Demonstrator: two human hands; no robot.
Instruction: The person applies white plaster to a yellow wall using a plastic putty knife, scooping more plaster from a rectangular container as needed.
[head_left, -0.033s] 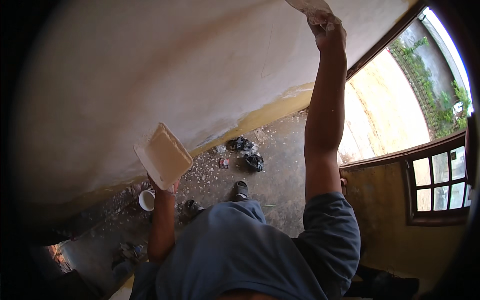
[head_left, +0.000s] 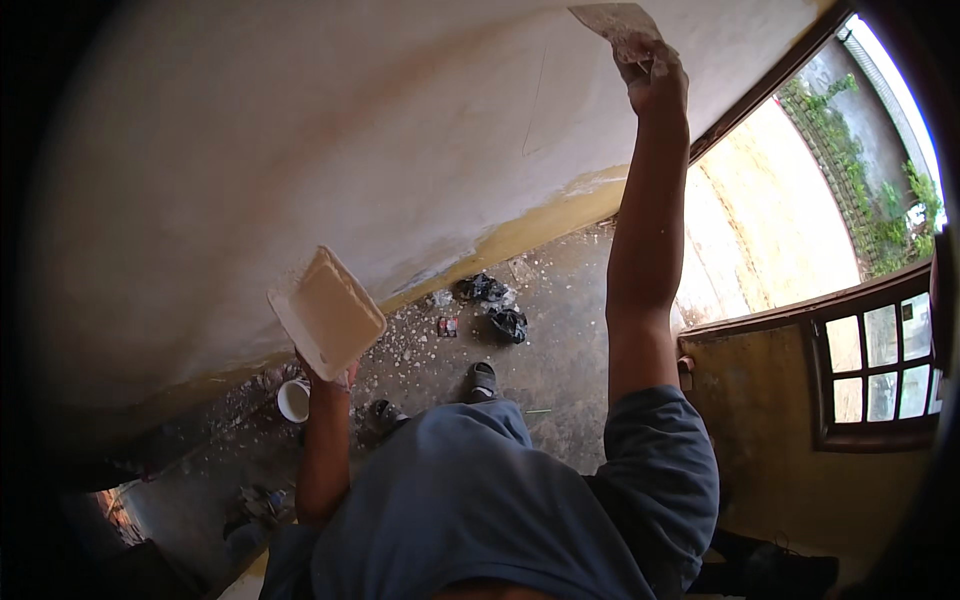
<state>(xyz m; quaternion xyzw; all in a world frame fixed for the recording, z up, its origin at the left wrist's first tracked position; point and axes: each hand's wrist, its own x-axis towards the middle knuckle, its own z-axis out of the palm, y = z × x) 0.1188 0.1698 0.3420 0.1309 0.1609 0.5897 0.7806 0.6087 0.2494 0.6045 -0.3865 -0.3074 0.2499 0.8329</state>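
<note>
My right hand [head_left: 655, 82] is raised high against the wall, its fingers closed round a wide, flat putty knife [head_left: 614, 20]. Pale filler smears the blade and my fingers. The blade's far edge lies on or very close to the white-coated wall [head_left: 420, 130]; I cannot tell which. Lower down at the left, my left hand [head_left: 326, 378] grips a shallow, off-white rectangular tray [head_left: 349, 288] from beneath. The tray tilts beside the wall, with a smooth beige layer inside. Most of the left hand's fingers are hidden under it.
On the concrete floor [head_left: 560, 340] lie white crumbs, black plastic bags [head_left: 508, 325] and a small packet [head_left: 447, 327]. A white bucket [head_left: 294, 400] stands below the tray. To the right are a bright opening [head_left: 770, 210] and a dark-framed window [head_left: 880, 360].
My right hand and the putty knife have shifted slightly left and down along the wall. The tray and my left hand stay where they were.
</note>
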